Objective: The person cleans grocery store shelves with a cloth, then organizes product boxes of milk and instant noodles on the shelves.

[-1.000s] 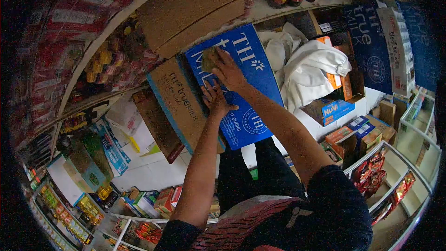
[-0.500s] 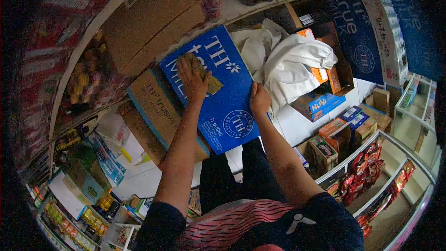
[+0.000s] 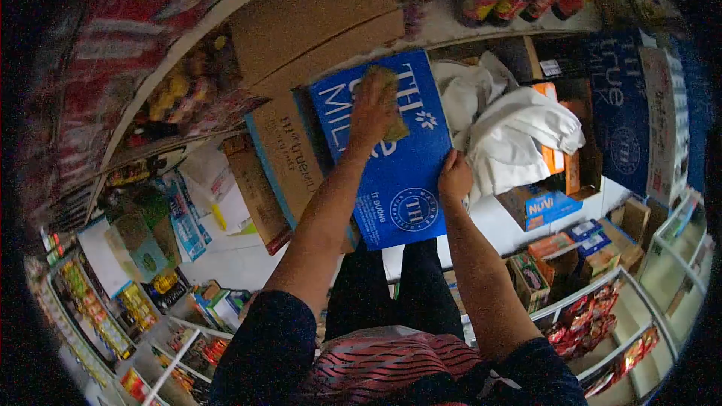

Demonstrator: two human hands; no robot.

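A blue carton with white "TH true MILK" lettering [image 3: 398, 173] is tilted in front of me, its printed face toward the camera. My left hand [image 3: 370, 114] presses a yellowish-brown cloth [image 3: 394, 109] flat on its upper part, covering some of the letters. The right edge of the carton is gripped by my right hand [image 3: 455, 178], fingers curled round it. Behind the carton on the left lean brown cartons [image 3: 289, 158] with blue edging. White fabric [image 3: 519, 135] lies just to the right of it.
A large brown carton [image 3: 316, 19] stands at the top left, near bottles [image 3: 519, 1]. Right of the fabric is an open orange-and-blue box [image 3: 549, 207]. Small boxes [image 3: 594, 244] and a rack of red packets [image 3: 587, 323] are at the lower right, more shelves [image 3: 98, 301] lower left.
The camera view has shifted, so the carton and surroundings appear further right. The carton looks more upright. My left hand is still on the cloth, my right still on the edge.
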